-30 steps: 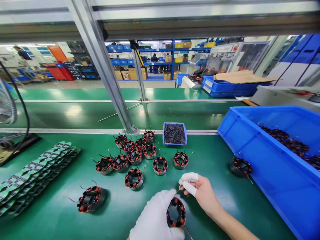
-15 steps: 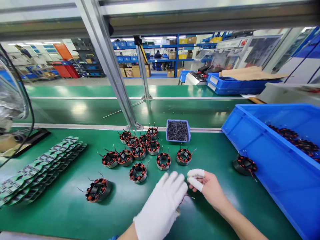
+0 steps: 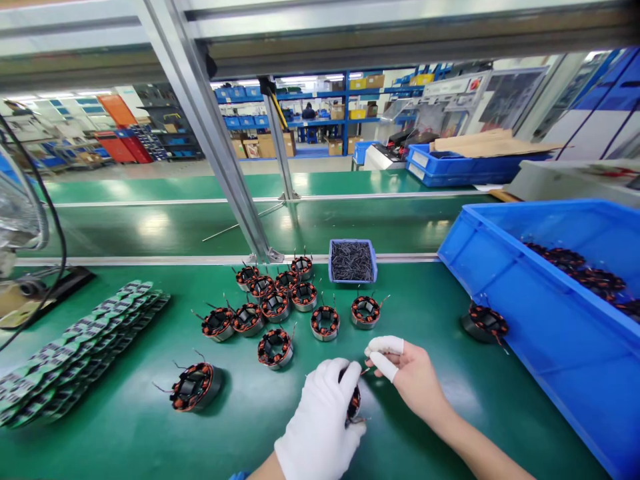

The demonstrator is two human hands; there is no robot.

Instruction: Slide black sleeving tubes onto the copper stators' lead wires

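My left hand (image 3: 323, 420), in a white glove, is wrapped round a wound motor stator (image 3: 353, 402) with orange coils, held just above the green bench. My right hand (image 3: 407, 377) is bare, with white tape on thumb and forefinger. Those two fingers pinch a thin wire lead at the stator's upper edge. Several more stators (image 3: 275, 307) stand in a cluster just beyond my hands. One stator (image 3: 193, 387) lies alone to the left.
A small blue tray of dark pins (image 3: 352, 261) sits behind the cluster. A large blue bin (image 3: 505, 280) with stators stands at right, one stator (image 3: 484, 323) beside it. Green circuit boards (image 3: 75, 347) lie in rows at left. A slanted metal post (image 3: 220, 153) rises ahead.
My gloved left hand has gone from fingers stretched over the stator to curled round it. My right hand stays pinched at the lead. The view has shifted slightly.
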